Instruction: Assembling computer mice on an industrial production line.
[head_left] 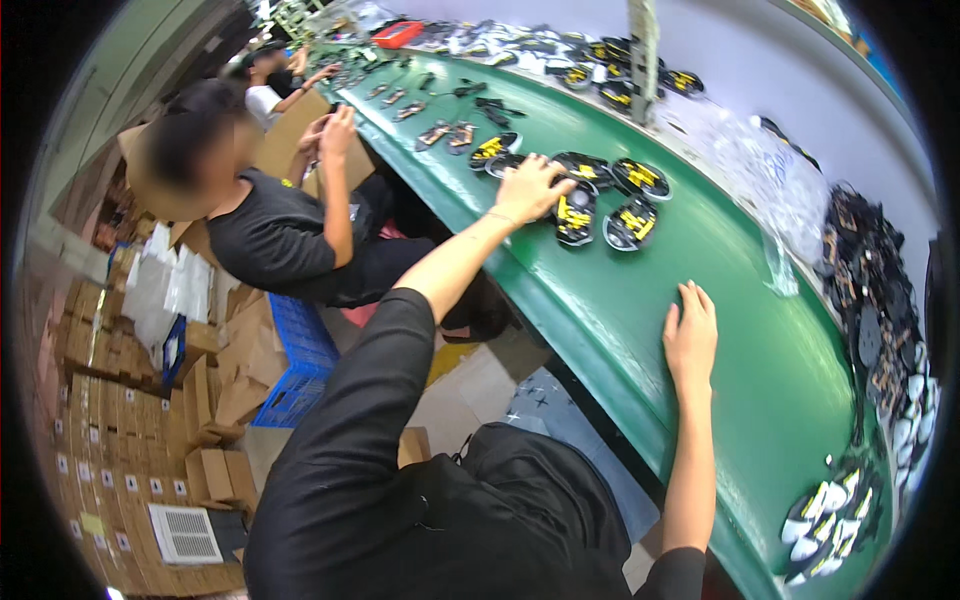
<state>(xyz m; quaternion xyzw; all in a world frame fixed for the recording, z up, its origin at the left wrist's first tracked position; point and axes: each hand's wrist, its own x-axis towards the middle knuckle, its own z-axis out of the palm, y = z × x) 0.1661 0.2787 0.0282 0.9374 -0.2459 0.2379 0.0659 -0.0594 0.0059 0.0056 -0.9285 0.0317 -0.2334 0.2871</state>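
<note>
Black shirt (390,530) nearest, the hands lie apart, the left hand (532,190) over black-and-yellow sandals (575,220) on the green worktable (760,400), grip indeterminable, the right hand (692,345) loosely open, nearer right; layout appears partial, similar sandals (617,94) lying on the far ledge (695,122).

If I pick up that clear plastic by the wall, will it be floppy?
The clear plastic is probably floppy, since it lies crumpled. It looks thin and see-through, so likely light. One end droops over the green table, so it might slide.
</note>
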